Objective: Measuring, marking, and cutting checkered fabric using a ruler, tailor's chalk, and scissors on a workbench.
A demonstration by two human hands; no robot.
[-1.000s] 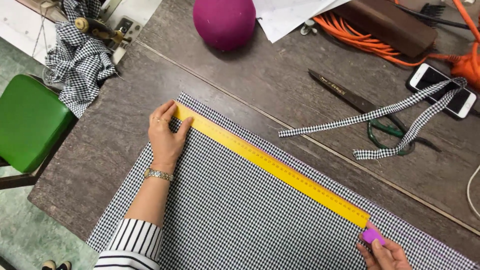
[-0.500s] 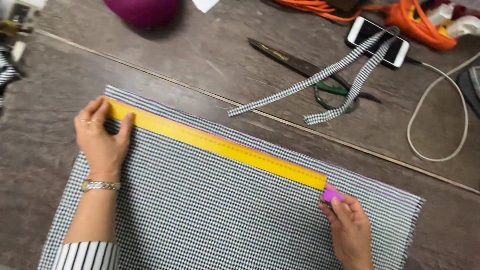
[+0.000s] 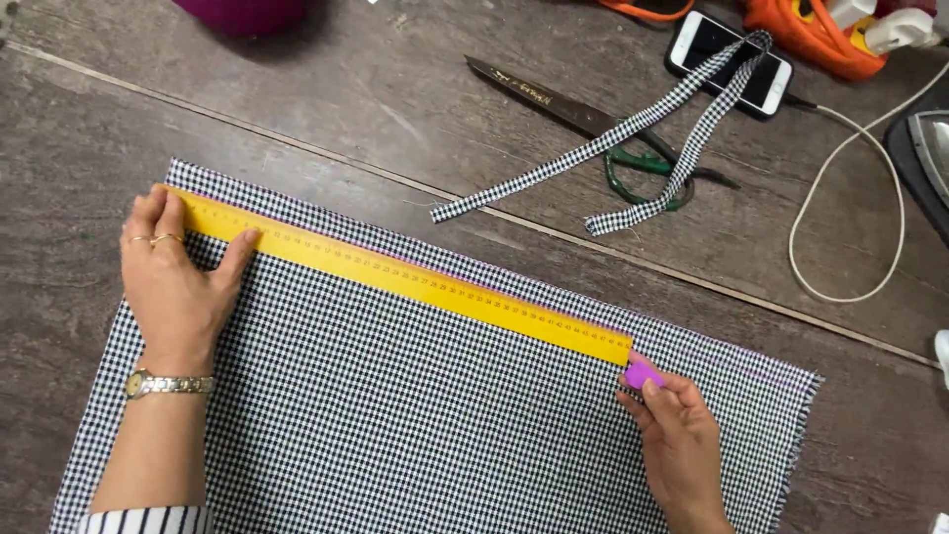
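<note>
A black-and-white checked cloth point(image 3: 395, 435) lies flat on the dark wooden table point(image 3: 297, 109). Across its upper edge rests a long yellow ruler point(image 3: 415, 282). My left hand point(image 3: 178, 287) presses flat on the ruler's left end, fingers spread, with rings and a wristwatch. My right hand point(image 3: 677, 440) pinches a small purple piece of chalk point(image 3: 641, 374) at the ruler's right end, its tip touching the cloth.
A strip of the same checked cloth point(image 3: 603, 148) lies over scissors with green handles point(image 3: 593, 124) and a phone point(image 3: 730, 61). A white cable point(image 3: 840, 198) loops at the right. An orange object point(image 3: 811, 35) and a magenta round thing point(image 3: 242, 12) sit at the far edge.
The view has shifted right and closer to the cloth. My left hand stays on the ruler's left end, and my right hand keeps the chalk at the right end.
</note>
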